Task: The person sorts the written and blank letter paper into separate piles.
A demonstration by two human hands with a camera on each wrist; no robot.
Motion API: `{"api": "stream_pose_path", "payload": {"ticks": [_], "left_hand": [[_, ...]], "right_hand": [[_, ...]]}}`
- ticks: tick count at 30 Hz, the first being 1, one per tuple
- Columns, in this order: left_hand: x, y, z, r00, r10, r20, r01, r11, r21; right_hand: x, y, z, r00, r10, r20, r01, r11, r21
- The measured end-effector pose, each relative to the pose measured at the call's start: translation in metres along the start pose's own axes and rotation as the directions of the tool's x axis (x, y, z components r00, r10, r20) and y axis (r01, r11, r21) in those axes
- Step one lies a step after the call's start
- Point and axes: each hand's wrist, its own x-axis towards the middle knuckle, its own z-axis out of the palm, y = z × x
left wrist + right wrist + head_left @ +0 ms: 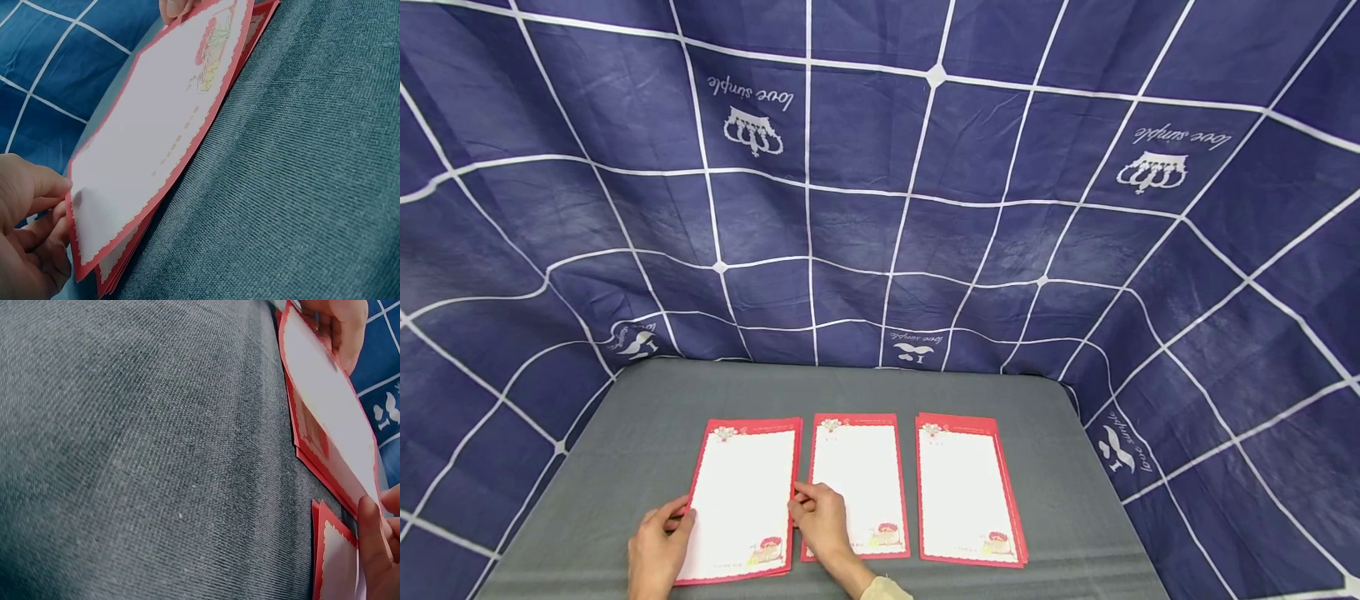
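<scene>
A red-bordered white paper sheet [741,500] is held by both hands just above the left pile of similar sheets. My left hand [658,546] pinches its left edge between thumb and fingers. On the opposite edge, my right hand [823,517] pinches the paper, its wrist lying over the middle pile [865,467]. From the left wrist, the sheet [150,125] looks tilted and slightly bowed, with the pile's red edges [115,269] showing below. In the right wrist view a gap separates the held sheet [331,394] from the pile under it [306,428].
A third pile of red-bordered sheets [966,500] lies to the right, its lower sheets slightly fanned out. All the piles rest on a grey cloth-covered table [1075,500]. A blue curtain with white grid lines [865,225] hangs behind and at both sides.
</scene>
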Motion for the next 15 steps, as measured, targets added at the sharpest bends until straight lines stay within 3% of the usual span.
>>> {"api": "stream_pose_path", "payload": {"ticks": [7, 15], "left_hand": [[0.0003, -0.0022, 0.0019, 1.000, -0.006, 0.022, 0.005, 0.999, 0.035], [0.0007, -0.0050, 0.0019, 0.996, 0.020, 0.086, -0.030, 0.994, 0.110]], "right_hand": [[0.0005, -0.0026, -0.0017, 0.999, 0.026, 0.031, -0.024, 0.999, -0.045], [0.0016, -0.0027, -0.0048, 0.998, -0.029, 0.051, 0.036, 0.988, -0.153]]}}
